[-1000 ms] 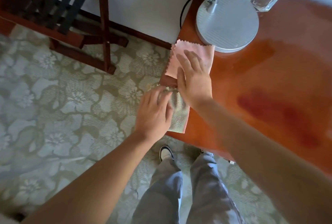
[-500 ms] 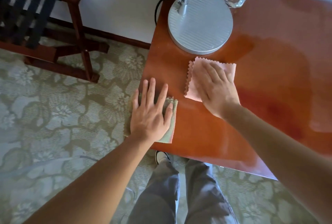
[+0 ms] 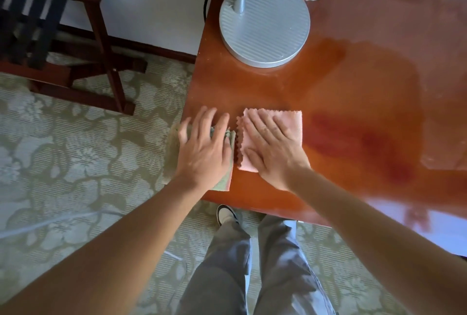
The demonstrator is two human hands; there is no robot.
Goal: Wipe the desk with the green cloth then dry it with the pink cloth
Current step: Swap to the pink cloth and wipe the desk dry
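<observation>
Palms flat: left hand (image 3: pixel 202 153) presses the green cloth (image 3: pixel 171 153) at the desk (image 3: pixel 353 102) edge, apparently overhanging; right hand (image 3: pixel 270 148), fingers straight, pins the pink cloth (image 3: pixel 293 122) just beside it, ready for drying

light: bright, soft daylight | glare: sheen on desk (image 3: pixel 353 102) | blur: slight | edges: wide-angle bowing

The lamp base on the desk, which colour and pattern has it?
The lamp base is silver-grey with fine parallel ridges, seen in the head view.
</observation>
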